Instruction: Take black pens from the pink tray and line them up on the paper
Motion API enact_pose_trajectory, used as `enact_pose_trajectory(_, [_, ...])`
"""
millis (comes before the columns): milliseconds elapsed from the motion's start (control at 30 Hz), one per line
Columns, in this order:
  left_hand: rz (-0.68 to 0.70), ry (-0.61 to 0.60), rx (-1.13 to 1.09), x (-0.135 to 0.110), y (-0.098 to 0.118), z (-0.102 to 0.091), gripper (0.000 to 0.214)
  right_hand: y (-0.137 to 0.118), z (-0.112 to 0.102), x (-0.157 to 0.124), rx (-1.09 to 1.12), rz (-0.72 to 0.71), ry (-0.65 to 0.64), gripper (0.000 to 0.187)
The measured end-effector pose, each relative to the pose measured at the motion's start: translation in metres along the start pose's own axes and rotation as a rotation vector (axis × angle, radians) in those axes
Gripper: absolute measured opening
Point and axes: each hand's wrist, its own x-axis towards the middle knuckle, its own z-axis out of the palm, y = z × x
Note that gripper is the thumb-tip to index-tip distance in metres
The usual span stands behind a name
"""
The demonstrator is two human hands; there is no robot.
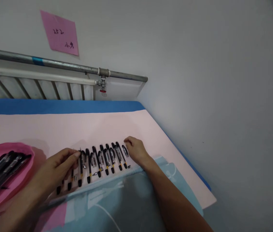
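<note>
A row of black gel pens (89, 166) with clear barrels lies side by side on the pink table sheet, their caps off. Between them lie loose clear-and-black pen caps (100, 158) and small silver cone tips (95, 174). At the row's left end is my left hand (62, 162), thumb and fingers pinched together at the upper end of a pen; what they grip is hidden. My right hand (136, 149) rests just right of the last pen cap (125, 150), its fingers curled closed; anything inside cannot be made out.
A pink basket (25, 145) full of black pens stands at the left. Light blue patterned cloth (131, 199) covers the near table edge. Behind the table run a radiator (30, 85) and a metal pipe (66, 65). A grey wall (211, 96) borders the right side.
</note>
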Motion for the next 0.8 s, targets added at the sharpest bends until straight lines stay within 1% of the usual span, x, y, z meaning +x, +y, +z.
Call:
enact_pose_trajectory(100, [-0.002, 0.009, 0.010, 0.004, -0.001, -0.005, 0.036, 0.002, 0.001, 0.003, 0.048, 0.022, 0.043, 0.022])
enact_pose_trajectory(200, [0.004, 0.079, 0.032, 0.010, -0.005, -0.006, 0.036, 0.005, 0.002, 0.008, 0.083, 0.041, 0.086, 0.021])
enact_pose_trajectory(300, [0.030, 0.156, 0.124, 0.017, -0.011, -0.006, 0.034, 0.011, 0.003, 0.017, 0.125, 0.076, 0.149, 0.021])
enact_pose_trajectory(400, [0.073, 0.179, 0.185, 0.024, -0.014, -0.007, 0.033, 0.019, 0.003, 0.027, 0.164, 0.120, 0.209, 0.022])
enact_pose_trajectory(467, [0.076, 0.194, 0.208, 0.026, -0.013, -0.008, 0.031, 0.023, 0.004, 0.032, 0.189, 0.140, 0.236, 0.023])
enact_pose_trajectory(633, [0.089, 0.260, 0.218, 0.029, -0.007, -0.007, 0.024, 0.029, 0.006, 0.041, 0.238, 0.143, 0.255, 0.023])
enact_pose_trajectory(800, [0.111, 0.246, 0.190, 0.035, -0.012, -0.007, 0.031, 0.034, 0.009, 0.049, 0.234, 0.148, 0.256, 0.023])
